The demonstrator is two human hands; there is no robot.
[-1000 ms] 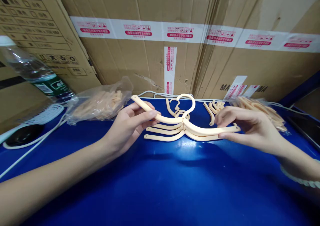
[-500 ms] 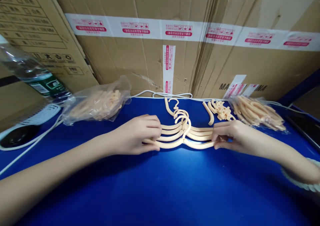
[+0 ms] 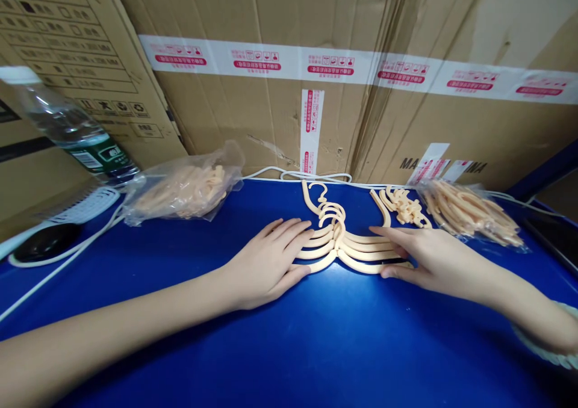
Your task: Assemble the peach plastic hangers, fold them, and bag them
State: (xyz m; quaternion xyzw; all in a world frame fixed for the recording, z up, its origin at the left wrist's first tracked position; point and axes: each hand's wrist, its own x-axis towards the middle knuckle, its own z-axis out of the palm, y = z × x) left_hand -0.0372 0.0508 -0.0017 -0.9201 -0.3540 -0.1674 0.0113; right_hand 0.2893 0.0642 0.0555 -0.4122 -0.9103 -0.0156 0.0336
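Filling the upper half of the frame, a large cardboard box (image 3: 262,11) stands behind everything, crossed by white tape with red print. Below it a blue tabletop (image 3: 289,348) takes up the lower half, and a printed carton (image 3: 54,35) occupies the upper left. From the lower left comes the person's left hand (image 3: 275,263), palm down, its fingers stretched out and laid over the left ends of several pale hangers (image 3: 338,247), which lie overlapped one behind another just below the centre. The right hand (image 3: 424,257), right of centre, curves its fingers and thumb about the opposite ends; whether it pinches them cannot be told. A clear bag of pale pieces (image 3: 180,194) sits left of centre, and a second bag (image 3: 474,212) sits at the right. At the left edge a clear bottle (image 3: 76,125) leans with its white cap toward the upper left, above a black rounded object (image 3: 47,241). Right of centre, near the right hand, lie loose pale pieces (image 3: 406,206), and behind the hangers is a small pale hook (image 3: 324,188)
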